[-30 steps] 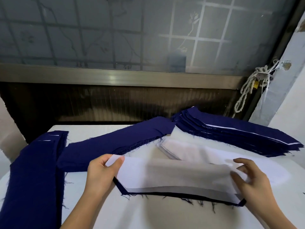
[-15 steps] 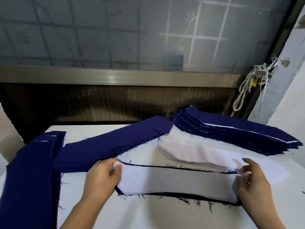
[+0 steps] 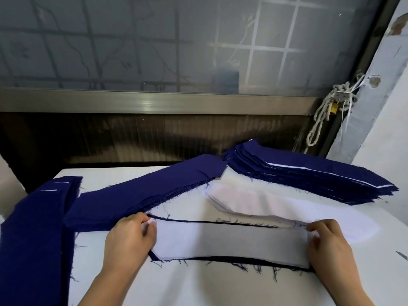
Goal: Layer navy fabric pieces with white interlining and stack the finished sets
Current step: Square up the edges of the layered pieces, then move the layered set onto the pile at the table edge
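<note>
Hands (image 3: pixel 130 237) (image 3: pixel 329 244) at ends of white interlining (image 3: pixel 231 241)

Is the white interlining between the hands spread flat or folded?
Spread flat: the white interlining covers the navy piece, whose edges show around it.

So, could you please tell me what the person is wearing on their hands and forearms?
Nothing that shows. The left hand and right hand are bare: no gloves, and no rings on the fingers in view. The left forearm and right forearm are uncovered to the frame's lower edge, with no sleeve, watch or bracelet.
</note>
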{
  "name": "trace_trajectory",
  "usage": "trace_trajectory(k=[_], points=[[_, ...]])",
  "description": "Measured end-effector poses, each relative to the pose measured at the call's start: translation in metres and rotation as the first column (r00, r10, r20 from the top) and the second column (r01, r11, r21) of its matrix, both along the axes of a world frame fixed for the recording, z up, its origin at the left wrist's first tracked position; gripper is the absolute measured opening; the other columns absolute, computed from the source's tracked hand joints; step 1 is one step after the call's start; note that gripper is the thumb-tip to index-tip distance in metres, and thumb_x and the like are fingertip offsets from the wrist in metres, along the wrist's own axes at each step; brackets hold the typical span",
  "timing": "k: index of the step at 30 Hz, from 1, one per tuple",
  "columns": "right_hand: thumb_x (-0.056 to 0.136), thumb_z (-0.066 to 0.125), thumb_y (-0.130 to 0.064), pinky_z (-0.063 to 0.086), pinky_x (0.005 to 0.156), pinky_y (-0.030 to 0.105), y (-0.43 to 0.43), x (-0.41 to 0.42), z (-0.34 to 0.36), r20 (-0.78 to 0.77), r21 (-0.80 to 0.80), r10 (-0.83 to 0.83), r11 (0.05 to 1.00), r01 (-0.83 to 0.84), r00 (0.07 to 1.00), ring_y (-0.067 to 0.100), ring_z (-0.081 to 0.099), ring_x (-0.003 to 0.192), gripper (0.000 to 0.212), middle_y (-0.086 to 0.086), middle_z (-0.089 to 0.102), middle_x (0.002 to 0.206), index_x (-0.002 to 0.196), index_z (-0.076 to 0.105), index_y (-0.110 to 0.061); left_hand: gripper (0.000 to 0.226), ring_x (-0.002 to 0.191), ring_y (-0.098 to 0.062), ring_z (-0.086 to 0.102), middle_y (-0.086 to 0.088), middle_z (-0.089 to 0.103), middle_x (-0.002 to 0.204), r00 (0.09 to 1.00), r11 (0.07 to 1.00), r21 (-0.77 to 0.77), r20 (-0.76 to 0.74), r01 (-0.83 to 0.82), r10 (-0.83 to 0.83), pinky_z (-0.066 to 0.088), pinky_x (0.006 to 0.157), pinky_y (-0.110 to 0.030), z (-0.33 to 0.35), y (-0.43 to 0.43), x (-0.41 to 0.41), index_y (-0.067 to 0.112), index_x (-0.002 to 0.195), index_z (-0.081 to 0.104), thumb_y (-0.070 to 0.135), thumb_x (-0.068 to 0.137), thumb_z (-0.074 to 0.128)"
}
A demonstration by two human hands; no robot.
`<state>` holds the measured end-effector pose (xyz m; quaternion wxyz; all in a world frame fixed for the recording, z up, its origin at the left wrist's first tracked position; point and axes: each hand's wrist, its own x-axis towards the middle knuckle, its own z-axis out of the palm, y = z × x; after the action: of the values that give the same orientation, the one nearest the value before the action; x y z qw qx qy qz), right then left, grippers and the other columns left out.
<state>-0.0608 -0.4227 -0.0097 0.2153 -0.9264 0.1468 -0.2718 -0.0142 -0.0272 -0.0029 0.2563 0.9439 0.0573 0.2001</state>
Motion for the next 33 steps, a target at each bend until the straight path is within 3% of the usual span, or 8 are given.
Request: trace_trajectory(k=[4, 9, 16, 21, 24, 26, 30, 33], points=[[0.07, 0.058, 0.018, 0.039, 0.065, 0.032, 0.0, 0.001, 0.0, 0.007, 0.007, -0.02, 1.0, 0.02, 1.0, 0.031, 0.053, 0.065, 0.028, 0.012, 0.054, 0.098, 0.085, 0.066, -0.004, 0.02, 0.058, -0.016, 0.054, 0.009, 0.057, 0.059, 0.999, 0.998, 0.037, 0.01, -0.042, 0.042, 0.038, 0.05, -0.029, 0.0, -0.001, -0.002, 0.021, 0.073, 0.059, 0.028, 0.091, 0.063], [0.067, 0.06, 0.019, 0.039, 0.064, 0.032, -0.001, 0.002, -0.002, 0.019, -0.033, -0.021, 0.999, 0.022, 1.0, 0.032, 0.052, 0.06, 0.029, 0.012, 0.053, 0.095, 0.083, 0.066, -0.003, 0.018, 0.057, -0.012, 0.055, 0.011, 0.058, 0.062, 0.998, 0.997, 0.049, 0.018, -0.054, 0.053, 0.039, 0.05, -0.029, 0.001, 0.001, -0.001, 0.023, 0.076, 0.059, 0.029, 0.093, 0.062], [0.047, 0.071, 0.017, 0.04, 0.065, 0.042, -0.006, 0.005, -0.006, 0.021, -0.24, -0.1, 0.965, 0.103, 0.995, 0.042, 0.056, 0.073, 0.035, 0.017, 0.057, 0.084, 0.075, 0.069, -0.003, 0.017, 0.048, -0.021, 0.051, 0.005, 0.056, 0.06, 0.991, 0.981, 0.148, 0.055, -0.126, 0.119, 0.034, 0.046, -0.029, 0.005, -0.002, -0.004, 0.016, 0.087, 0.055, 0.027, 0.089, 0.068], [0.044, 0.073, 0.014, 0.04, 0.067, 0.043, -0.003, 0.003, -0.006, -0.019, -0.265, -0.095, 0.96, 0.086, 0.995, 0.041, 0.056, 0.075, 0.037, 0.015, 0.057, 0.083, 0.075, 0.069, -0.005, 0.025, 0.037, -0.025, 0.043, -0.003, 0.05, 0.049, 0.993, 0.961, 0.274, 0.114, -0.044, 0.012, 0.026, 0.04, -0.023, 0.012, -0.007, -0.009, 0.006, 0.073, 0.058, -0.003, 0.066, 0.081], [0.048, 0.072, 0.014, 0.039, 0.068, 0.043, -0.001, 0.003, -0.002, -0.057, -0.246, -0.1, 0.966, 0.084, 0.993, 0.04, 0.056, 0.076, 0.033, 0.016, 0.058, 0.083, 0.076, 0.069, -0.004, 0.017, 0.046, -0.028, 0.051, -0.007, 0.057, 0.056, 0.984, 0.951, 0.299, 0.177, -0.085, 0.032, 0.034, 0.042, -0.028, 0.021, 0.004, -0.007, 0.006, 0.077, 0.062, 0.0, 0.07, 0.077], [0.052, 0.071, 0.013, 0.039, 0.068, 0.043, 0.001, 0.003, 0.001, -0.077, -0.238, -0.11, 0.967, 0.089, 0.991, 0.04, 0.056, 0.076, 0.029, 0.017, 0.059, 0.084, 0.077, 0.069, -0.003, 0.011, 0.063, -0.033, 0.058, -0.011, 0.064, 0.07, 0.973, 0.939, 0.29, 0.188, -0.186, 0.135, 0.042, 0.053, -0.036, 0.032, 0.024, 0.004, 0.007, 0.086, 0.065, 0.011, 0.08, 0.073], [0.06, 0.069, 0.011, 0.04, 0.067, 0.041, 0.002, 0.002, 0.004, -0.132, -0.23, -0.098, 0.971, 0.065, 0.986, 0.04, 0.055, 0.078, 0.024, 0.017, 0.059, 0.087, 0.079, 0.068, -0.003, 0.027, 0.102, -0.03, 0.059, -0.009, 0.064, 0.107, 0.935, 0.842, 0.452, -0.049, -0.293, 0.352, 0.048, 0.08, -0.042, 0.057, 0.078, 0.025, 0.013, 0.11, 0.067, 0.034, 0.094, 0.058], [0.057, 0.071, 0.012, 0.041, 0.063, 0.04, 0.002, 0.0, 0.002, -0.13, -0.221, -0.069, 0.975, 0.039, 0.989, 0.04, 0.055, 0.074, 0.024, 0.018, 0.058, 0.083, 0.076, 0.067, -0.002, 0.021, 0.095, -0.025, 0.06, -0.004, 0.066, 0.104, 0.919, 0.907, 0.329, -0.203, -0.262, 0.339, 0.05, 0.074, -0.038, 0.058, 0.098, 0.035, 0.017, 0.108, 0.071, 0.029, 0.097, 0.057]])
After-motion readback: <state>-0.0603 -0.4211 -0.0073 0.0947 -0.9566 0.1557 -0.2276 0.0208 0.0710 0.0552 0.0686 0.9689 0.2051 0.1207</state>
